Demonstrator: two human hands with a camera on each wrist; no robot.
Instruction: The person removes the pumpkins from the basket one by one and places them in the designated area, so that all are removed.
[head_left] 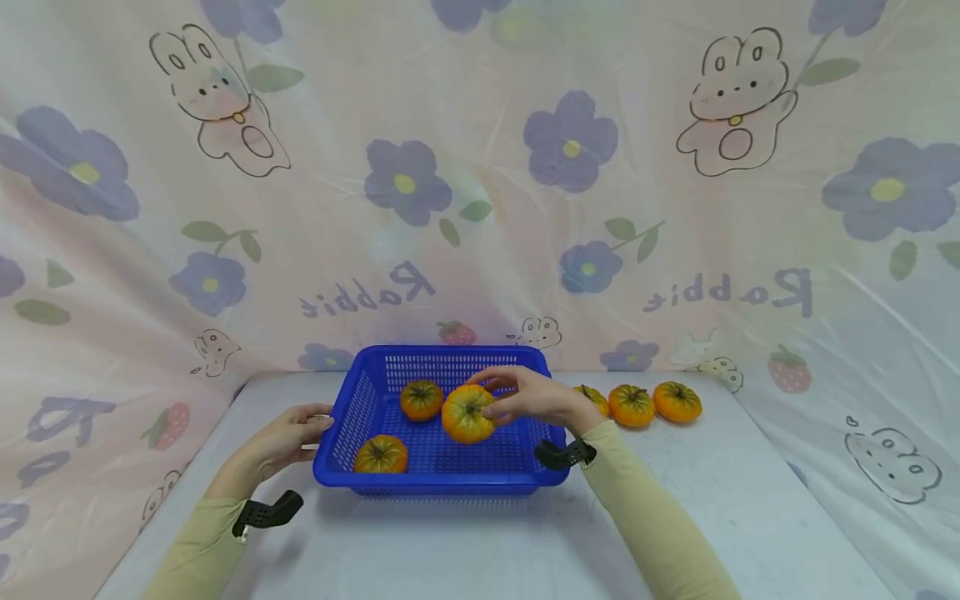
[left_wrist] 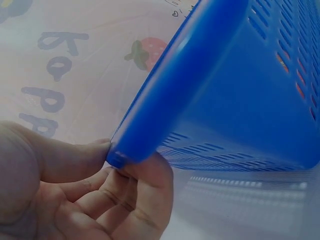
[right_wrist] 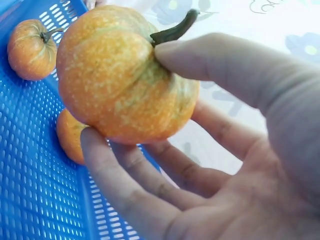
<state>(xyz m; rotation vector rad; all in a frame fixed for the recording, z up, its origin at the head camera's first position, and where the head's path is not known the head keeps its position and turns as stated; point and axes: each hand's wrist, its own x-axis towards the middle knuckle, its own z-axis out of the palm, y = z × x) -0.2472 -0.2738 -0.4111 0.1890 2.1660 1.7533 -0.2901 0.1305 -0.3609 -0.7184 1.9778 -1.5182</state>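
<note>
A blue plastic basket (head_left: 450,480) with slotted walls stands on the table. My left hand (head_left: 288,437) pinches its left rim between thumb and curled fingers, as the left wrist view shows up close. Over the basket, my right hand (head_left: 528,396) holds a small orange pumpkin (head_left: 467,414), thumb beside the dark stem (right_wrist: 175,29) and fingers under the other side. Two more pumpkins lie inside: one toward the back (head_left: 422,401), the other at the front left corner (head_left: 381,455).
Right of the basket, several pumpkins sit in a row on the white table (head_left: 675,500); the leftmost (head_left: 592,398) is partly hidden by my right hand and wrist. A printed cloth (head_left: 480,233) with rabbits and flowers hangs behind and at both sides.
</note>
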